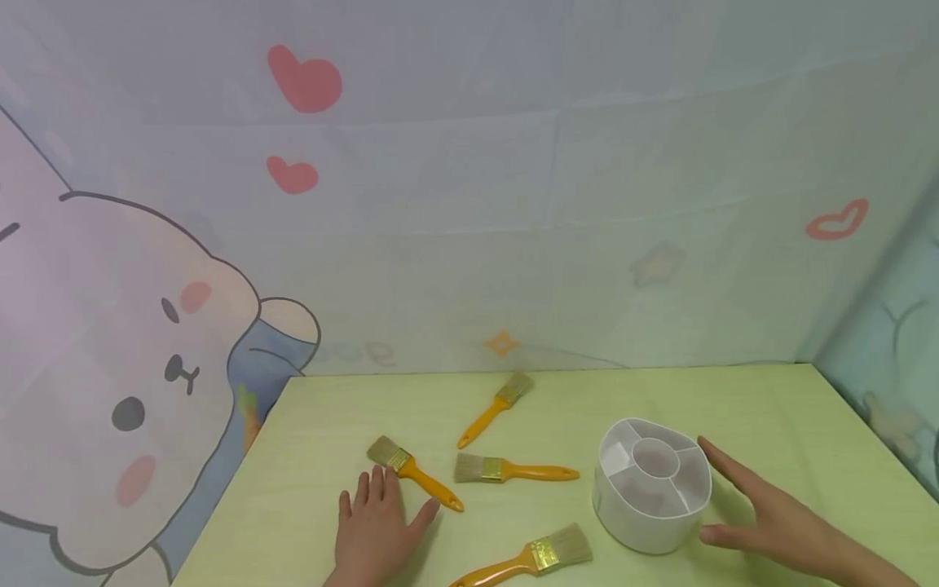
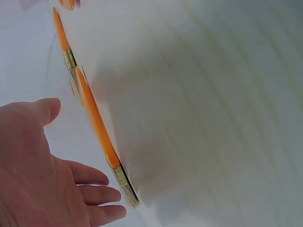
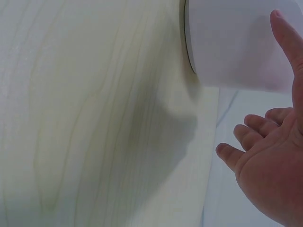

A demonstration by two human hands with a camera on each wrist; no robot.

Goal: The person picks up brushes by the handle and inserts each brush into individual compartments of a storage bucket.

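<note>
My left hand (image 1: 376,522) reaches out with spread, straight fingers close to a paintbrush (image 1: 433,487) with an orange handle. A gap shows between that hand and the nearest paintbrush (image 2: 97,123) in the left wrist view. On the right, a round white divided organizer (image 1: 645,526) stands upright, with compartments around a central round one. My right hand (image 1: 781,518) is at its right side, thumb and fingers apart, holding nothing. In the right wrist view, the thumb is in front of the organizer's wall (image 3: 227,47); whether it touches is hard to tell.
More orange paintbrushes lie flat on the pale wood-grain table (image 1: 330,408): one (image 1: 480,425) farther back, one (image 1: 543,472) mid-table pointing at the organizer, one (image 1: 506,568) at the front edge of view. A printed cloth (image 1: 469,204) hangs behind the table.
</note>
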